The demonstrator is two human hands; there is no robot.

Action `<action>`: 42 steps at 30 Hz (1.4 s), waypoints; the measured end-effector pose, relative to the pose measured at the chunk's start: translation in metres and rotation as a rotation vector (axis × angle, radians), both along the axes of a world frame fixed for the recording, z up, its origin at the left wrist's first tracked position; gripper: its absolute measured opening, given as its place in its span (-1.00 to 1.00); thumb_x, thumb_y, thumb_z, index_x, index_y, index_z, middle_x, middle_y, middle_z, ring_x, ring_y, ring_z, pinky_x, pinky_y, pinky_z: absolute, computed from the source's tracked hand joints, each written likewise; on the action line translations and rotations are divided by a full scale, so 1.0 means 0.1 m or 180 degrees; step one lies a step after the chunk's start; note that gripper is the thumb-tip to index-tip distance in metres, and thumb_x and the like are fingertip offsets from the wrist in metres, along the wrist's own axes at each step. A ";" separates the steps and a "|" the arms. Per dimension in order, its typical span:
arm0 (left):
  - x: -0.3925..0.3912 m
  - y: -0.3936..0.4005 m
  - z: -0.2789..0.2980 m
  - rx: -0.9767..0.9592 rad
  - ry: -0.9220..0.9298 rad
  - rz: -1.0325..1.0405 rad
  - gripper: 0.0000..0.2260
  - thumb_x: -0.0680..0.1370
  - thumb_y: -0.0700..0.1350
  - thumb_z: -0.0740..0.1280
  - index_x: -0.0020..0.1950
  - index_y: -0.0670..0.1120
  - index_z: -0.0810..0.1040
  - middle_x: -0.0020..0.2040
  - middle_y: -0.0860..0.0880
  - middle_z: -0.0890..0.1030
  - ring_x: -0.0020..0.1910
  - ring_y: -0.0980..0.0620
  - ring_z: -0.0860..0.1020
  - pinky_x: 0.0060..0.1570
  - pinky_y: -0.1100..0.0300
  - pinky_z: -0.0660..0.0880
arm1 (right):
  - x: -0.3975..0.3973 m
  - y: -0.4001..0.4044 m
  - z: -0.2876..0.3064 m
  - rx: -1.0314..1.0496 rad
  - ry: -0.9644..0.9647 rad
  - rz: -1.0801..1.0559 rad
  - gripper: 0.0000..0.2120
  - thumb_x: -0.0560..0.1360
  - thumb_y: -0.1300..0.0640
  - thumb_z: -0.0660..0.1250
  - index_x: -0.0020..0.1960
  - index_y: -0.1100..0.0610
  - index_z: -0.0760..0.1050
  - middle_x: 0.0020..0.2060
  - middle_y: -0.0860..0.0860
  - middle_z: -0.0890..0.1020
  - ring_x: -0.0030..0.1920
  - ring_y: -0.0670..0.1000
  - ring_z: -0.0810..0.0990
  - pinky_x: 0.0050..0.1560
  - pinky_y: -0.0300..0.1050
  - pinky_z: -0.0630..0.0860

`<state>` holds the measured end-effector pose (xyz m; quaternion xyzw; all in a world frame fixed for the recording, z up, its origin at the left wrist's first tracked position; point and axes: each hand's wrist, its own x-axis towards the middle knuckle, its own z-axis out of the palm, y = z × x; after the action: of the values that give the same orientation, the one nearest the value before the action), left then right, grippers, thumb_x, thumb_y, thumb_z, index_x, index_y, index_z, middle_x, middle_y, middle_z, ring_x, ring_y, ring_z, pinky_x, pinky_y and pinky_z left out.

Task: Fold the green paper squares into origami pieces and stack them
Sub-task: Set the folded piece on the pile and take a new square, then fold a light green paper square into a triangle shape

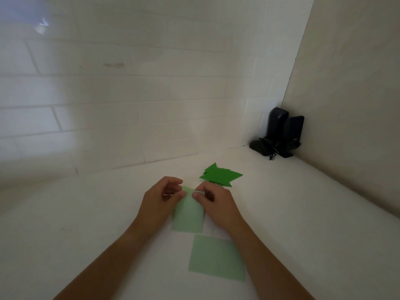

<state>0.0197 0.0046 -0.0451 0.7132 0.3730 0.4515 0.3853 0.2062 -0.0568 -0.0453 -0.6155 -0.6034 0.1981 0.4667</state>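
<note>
While the pale green paper (187, 215) lies flat on the white worktop (86, 224), both hands work its far edge. The left hand (161, 200) has its fingers curled, pinching the upper left corner of the paper. The right hand (216, 202) has its fingers curled as well, pinching the upper right corner. A second pale green paper square (216, 257) lies flat on the worktop, just nearer than the first, under the right forearm. The stack of folded dark green pieces (220, 175) rests just beyond the right hand. A pair of black speakers (279, 133) stands in the far corner against the tiled wall (129, 94).
</note>
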 end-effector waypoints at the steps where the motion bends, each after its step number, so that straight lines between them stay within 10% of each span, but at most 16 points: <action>1: 0.00 -0.01 0.01 0.0009 0.0048 0.0043 -0.86 0.55 -0.18 0.50 0.07 0.01 0.67 -0.10 0.13 0.70 -0.10 0.18 0.65 -0.07 0.39 0.53 | 0.01 0.00 0.00 0.0017 0.0093 0.0010 -0.89 0.57 0.10 0.46 -0.10 0.10 0.62 -0.25 0.08 0.62 -0.28 -0.14 0.45 -0.21 -0.26 0.39; 11: 0.01 -0.07 0.06 -0.0221 0.0092 -0.0210 -0.94 0.51 -0.12 0.54 -0.14 -0.05 0.70 -0.22 0.00 0.72 -0.25 0.12 0.65 -0.23 0.26 0.55 | 0.02 0.00 0.01 -0.0044 0.0820 -0.0116 -0.89 0.52 0.07 0.53 -0.08 0.04 0.61 -0.22 0.09 0.68 -0.25 -0.11 0.56 -0.18 -0.23 0.47; 23: 0.03 -0.05 0.08 -0.0053 0.0242 0.0196 -0.57 0.67 -0.04 0.34 -0.36 -0.08 0.31 -0.43 0.09 0.32 -0.40 0.13 0.28 -0.38 0.20 0.20 | -0.03 0.00 0.05 -0.0086 0.0897 -0.0005 -0.91 0.56 0.09 0.49 -0.05 0.09 0.62 -0.17 0.06 0.72 -0.16 -0.03 0.67 -0.10 -0.17 0.57; 27: 0.01 -0.02 0.08 -0.0060 0.0191 0.0235 -0.61 0.67 0.00 0.33 -0.31 -0.11 0.40 -0.42 0.10 0.41 -0.39 0.14 0.34 -0.34 0.18 0.27 | -0.08 0.00 0.05 -0.0265 0.1130 0.0229 -0.75 0.46 -0.01 0.54 0.05 0.05 0.59 -0.06 0.10 0.74 0.00 0.20 0.70 0.08 0.11 0.63; 33: 0.04 -0.03 0.05 -0.0430 -0.0214 -0.0012 -0.83 0.69 -0.18 0.25 0.18 0.09 0.50 -0.39 0.05 0.48 -0.37 0.04 0.44 -0.34 0.15 0.40 | -0.07 -0.03 0.06 -0.0104 0.1459 -0.0011 -0.86 0.64 0.17 0.38 0.14 0.05 0.45 -0.32 0.07 0.63 -0.29 -0.02 0.61 -0.21 -0.10 0.54; 42: 0.00 0.00 0.00 0.0298 0.0105 -0.0206 -0.39 0.44 -0.55 0.30 0.01 0.21 0.66 0.18 0.07 0.52 0.10 0.13 0.59 -0.09 0.26 0.58 | -0.06 -0.03 0.06 -0.0110 0.1371 -0.0044 -0.92 0.66 0.17 0.32 0.01 0.03 0.52 -0.38 0.06 0.54 -0.33 0.01 0.50 -0.28 -0.11 0.46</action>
<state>0.0197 0.0050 -0.0449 0.7495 0.3345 0.4438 0.3597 0.2003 -0.0600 -0.0396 -0.5710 -0.4820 0.3321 0.5756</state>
